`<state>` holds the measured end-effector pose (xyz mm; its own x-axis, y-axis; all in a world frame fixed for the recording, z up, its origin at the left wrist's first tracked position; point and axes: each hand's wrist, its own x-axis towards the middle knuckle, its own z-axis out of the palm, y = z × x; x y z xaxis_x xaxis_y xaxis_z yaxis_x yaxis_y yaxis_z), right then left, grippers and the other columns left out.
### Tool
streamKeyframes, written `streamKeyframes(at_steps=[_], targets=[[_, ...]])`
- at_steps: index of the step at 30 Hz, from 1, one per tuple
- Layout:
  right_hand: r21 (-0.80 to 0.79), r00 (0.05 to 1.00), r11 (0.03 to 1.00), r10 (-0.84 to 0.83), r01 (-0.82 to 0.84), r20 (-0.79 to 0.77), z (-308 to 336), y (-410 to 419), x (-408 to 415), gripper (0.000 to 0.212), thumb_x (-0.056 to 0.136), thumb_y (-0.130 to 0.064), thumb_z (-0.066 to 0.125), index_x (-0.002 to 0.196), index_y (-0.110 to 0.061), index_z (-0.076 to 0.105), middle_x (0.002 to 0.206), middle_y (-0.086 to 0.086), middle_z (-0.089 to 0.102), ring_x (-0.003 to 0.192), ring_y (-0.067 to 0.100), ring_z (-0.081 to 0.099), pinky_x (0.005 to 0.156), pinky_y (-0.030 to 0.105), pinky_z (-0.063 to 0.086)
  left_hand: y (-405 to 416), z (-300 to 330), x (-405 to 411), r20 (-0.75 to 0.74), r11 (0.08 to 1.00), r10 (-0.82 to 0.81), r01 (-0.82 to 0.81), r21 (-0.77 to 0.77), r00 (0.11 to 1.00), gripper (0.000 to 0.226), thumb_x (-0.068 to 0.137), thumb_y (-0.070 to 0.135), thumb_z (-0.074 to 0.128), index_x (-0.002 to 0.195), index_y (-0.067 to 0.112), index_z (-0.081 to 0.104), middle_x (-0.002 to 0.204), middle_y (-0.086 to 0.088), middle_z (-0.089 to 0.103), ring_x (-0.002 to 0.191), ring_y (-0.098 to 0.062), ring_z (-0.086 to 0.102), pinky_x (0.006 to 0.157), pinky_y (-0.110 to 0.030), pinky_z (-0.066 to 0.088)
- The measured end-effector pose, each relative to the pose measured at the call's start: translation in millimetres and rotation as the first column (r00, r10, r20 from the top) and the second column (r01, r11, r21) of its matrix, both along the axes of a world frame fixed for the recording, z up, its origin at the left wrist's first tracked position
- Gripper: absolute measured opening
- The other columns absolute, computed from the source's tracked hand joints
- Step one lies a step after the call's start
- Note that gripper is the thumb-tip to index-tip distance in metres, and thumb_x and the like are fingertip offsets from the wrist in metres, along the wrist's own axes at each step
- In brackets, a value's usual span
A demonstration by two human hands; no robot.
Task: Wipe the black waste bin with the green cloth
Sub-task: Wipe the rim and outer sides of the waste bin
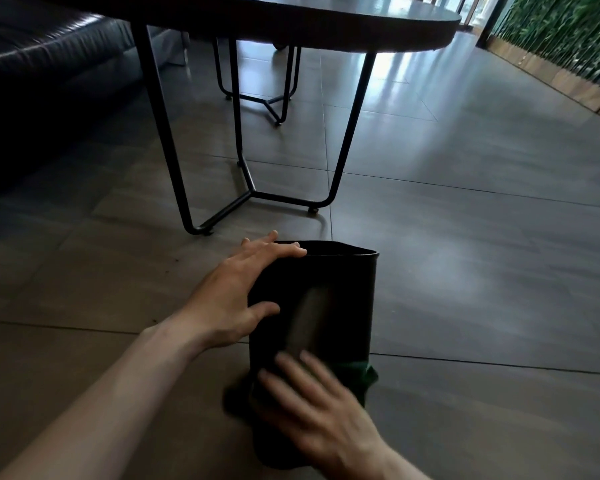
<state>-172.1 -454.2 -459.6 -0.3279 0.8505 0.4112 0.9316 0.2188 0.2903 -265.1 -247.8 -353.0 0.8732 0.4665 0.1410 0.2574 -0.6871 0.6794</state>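
The black waste bin point(333, 299) lies tipped on the grey floor, its open mouth pointing away from me. My left hand point(236, 299) rests flat on the bin's left side near the rim, fingers spread. My right hand point(319, 414) is blurred and presses the green cloth point(359, 374) against the bin's near end. Only a green corner of the cloth shows at the right of that hand; the rest is dark and hidden under the palm.
A dark round table point(326, 19) on thin black metal legs point(250, 188) stands just beyond the bin. A dark leather sofa point(42, 64) fills the upper left. A green plant wall point(561, 32) runs along the upper right.
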Motion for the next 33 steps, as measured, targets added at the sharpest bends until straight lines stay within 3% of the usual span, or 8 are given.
streamKeyframes(at_steps=[2,4,7,13,18,23,29,33], targets=[[-0.213,0.985,0.976,0.01,-0.047,-0.171,-8,-25,-10,0.059,0.071,-0.088,0.053,0.11,-0.045,0.064,0.112,-0.023,0.072,0.107,-0.003,0.069,0.122,0.036,0.037,-2,0,0,-0.017,1.0,-0.013,0.013,-0.012,1.0,0.091,0.077,0.015,0.083,0.138,0.063,0.036,0.161,0.019,0.032,0.156,-0.013,0.012,0.125,-0.051,0.019],[-0.245,0.956,0.962,0.044,-0.118,-0.29,-4,-21,-6,0.066,0.056,-0.093,0.03,0.088,-0.042,0.058,0.088,-0.031,0.067,0.081,-0.011,0.065,0.119,0.027,0.039,-3,0,0,-0.014,1.0,-0.018,0.018,-0.014,1.0,0.091,0.078,0.015,0.083,0.138,0.064,0.035,0.162,0.018,0.03,0.156,-0.013,0.01,0.125,-0.052,0.019],[-0.132,0.984,0.989,0.093,-0.073,0.15,5,-16,27,0.03,0.112,-0.027,0.045,0.139,-0.031,0.057,0.148,-0.001,0.056,0.144,0.027,0.049,0.129,0.05,0.021,-2,0,0,-0.015,1.0,0.008,-0.008,-0.004,1.0,0.092,0.077,0.014,0.083,0.138,0.062,0.036,0.162,0.017,0.03,0.156,-0.013,0.012,0.125,-0.049,0.021],[0.186,0.865,0.932,-0.196,0.31,-0.461,71,50,65,0.04,0.112,-0.026,0.043,0.148,-0.015,0.057,0.155,0.014,0.05,0.152,0.038,0.035,0.117,0.059,0.038,-4,2,2,0.092,0.999,-0.035,0.031,0.039,0.995,0.083,0.075,0.007,0.081,0.138,0.049,0.045,0.146,0.041,0.032,0.147,0.013,0.016,0.127,-0.036,0.016],[0.106,0.994,0.994,-0.021,0.032,-0.103,15,17,42,0.046,0.108,-0.019,0.056,0.153,-0.018,0.049,0.159,0.01,0.048,0.154,0.038,0.031,0.124,0.057,0.029,-1,2,2,0.068,0.999,-0.031,0.029,0.037,0.997,0.091,0.073,-0.002,0.078,0.143,0.045,0.044,0.152,0.025,0.042,0.151,0.003,0.018,0.127,-0.043,0.015],[-0.145,0.913,0.982,0.166,-0.119,0.372,-36,-37,39,0.046,0.115,-0.012,0.021,0.155,-0.029,0.037,0.161,-0.002,0.039,0.154,0.033,0.032,0.13,0.057,0.002,-2,0,0,0.041,0.999,-0.029,0.028,0.03,0.999,0.089,0.077,0.011,0.083,0.143,0.053,0.039,0.156,0.028,0.036,0.152,0.003,0.012,0.127,-0.045,0.016],[0.097,0.925,0.973,-0.165,0.209,-0.341,55,25,71,0.04,0.112,-0.024,0.043,0.151,-0.02,0.053,0.159,0.011,0.047,0.155,0.036,0.029,0.122,0.057,0.033,-2,1,2,0.067,0.999,-0.031,0.028,0.044,0.997,0.087,0.077,0.009,0.082,0.143,0.048,0.041,0.157,0.022,0.038,0.153,-0.001,0.016,0.128,-0.043,0.014],[0.159,0.869,0.928,-0.24,0.336,-0.432,73,57,64,0.044,0.111,-0.027,0.038,0.151,-0.015,0.053,0.159,0.014,0.046,0.155,0.038,0.029,0.121,0.059,0.033,-2,2,2,0.065,1.0,0.008,-0.009,0.018,0.998,0.091,0.076,0.005,0.081,0.141,0.052,0.039,0.16,0.019,0.032,0.152,-0.001,0.015,0.127,-0.043,0.015]])
